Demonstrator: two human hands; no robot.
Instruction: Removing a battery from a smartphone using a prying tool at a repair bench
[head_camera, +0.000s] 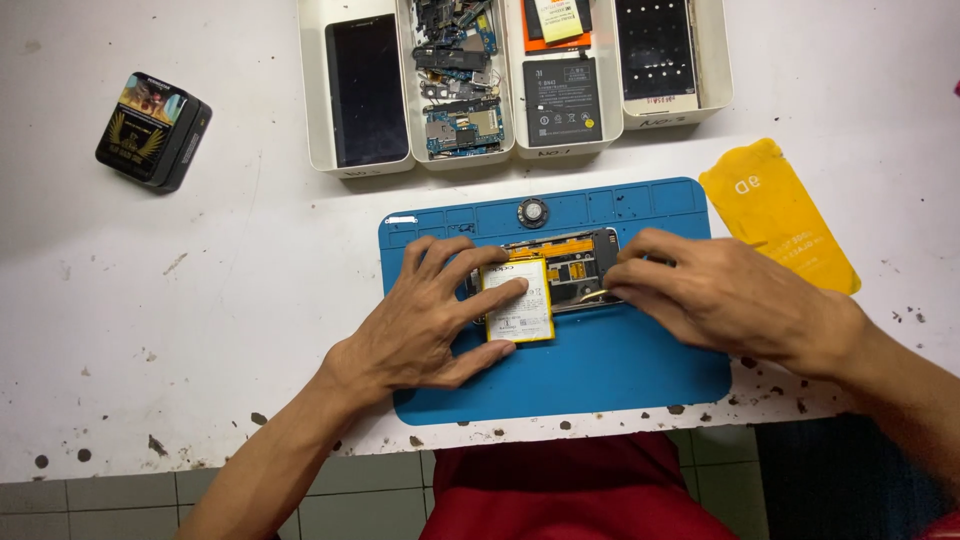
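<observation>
The left hand (425, 320) lay spread and flat, fingers splayed wide and gripping nothing, its fingertips pressing on the white-and-yellow rectangular phone battery (519, 300) that sat in the opened, backless smartphone body (570, 268). The right hand (715, 295) was curled loosely over the phone's far end, fingertips touching its edge; whether it pinched anything small there could not be told. The phone rested near the middle of the blue silicone repair mat (600, 370), which lay on the stained white worktable (200, 330). By the look of it the battery was a light, thin pouch — somewhat soft, easily dented or punctured — so it would best be taken by its long edges, never bent or pried at with a sharp point; the phone frame seemed stiff but its exposed board and ribbon parts fragile, better held by the outer rim. Beyond the mat stood a row of four white plastic trays: the leftmost tray (312, 90) held a dark glass phone screen, the second tray (412, 100) a jumble of small circuit boards and metal shields, the third tray (612, 90) two dark batteries with an orange piece beneath, and the fourth tray (722, 70) a phone back with a dotted dark panel. A yellow flat plastic sleeve (780, 215) lay just right of the mat — and a black square tin (152, 130) sat well apart at the left.
</observation>
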